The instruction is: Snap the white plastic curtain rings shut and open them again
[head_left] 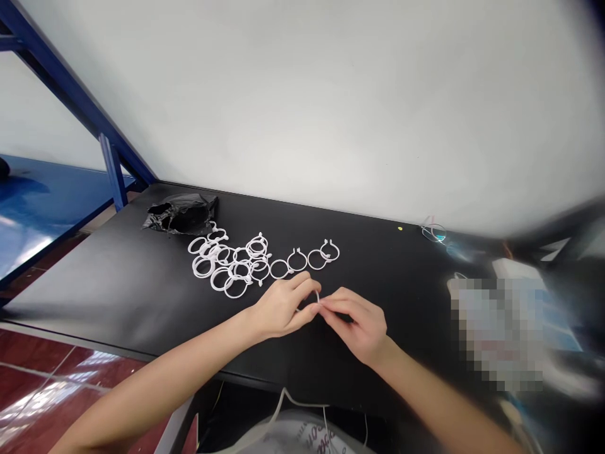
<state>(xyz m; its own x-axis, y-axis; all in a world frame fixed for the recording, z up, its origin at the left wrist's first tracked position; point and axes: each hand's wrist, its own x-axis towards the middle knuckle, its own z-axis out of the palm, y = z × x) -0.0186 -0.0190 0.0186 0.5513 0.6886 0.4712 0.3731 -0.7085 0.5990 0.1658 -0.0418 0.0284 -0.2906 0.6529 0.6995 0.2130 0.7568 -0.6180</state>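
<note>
Over the front half of the black table, my left hand (pixel 289 304) is closed around a white ring (pixel 317 296), most of it hidden behind the fingers. My right hand (pixel 355 320) meets it there, thumb and fingertips pinched on the ring's right side. Beyond my left hand lies a loose pile of white plastic rings (pixel 227 263), several of them overlapping, each with small knobs at a gap. A short row of similar rings (pixel 297 260) runs rightward from the pile, behind both hands.
A torn black plastic bag (pixel 182 214) rests behind the pile. Eyeglasses (pixel 433 232) lie near the wall at the back right. A blurred, pixelated package (pixel 496 334) occupies the right side. A blue metal frame (pixel 80 94) rises at the left of the black table (pixel 142 296).
</note>
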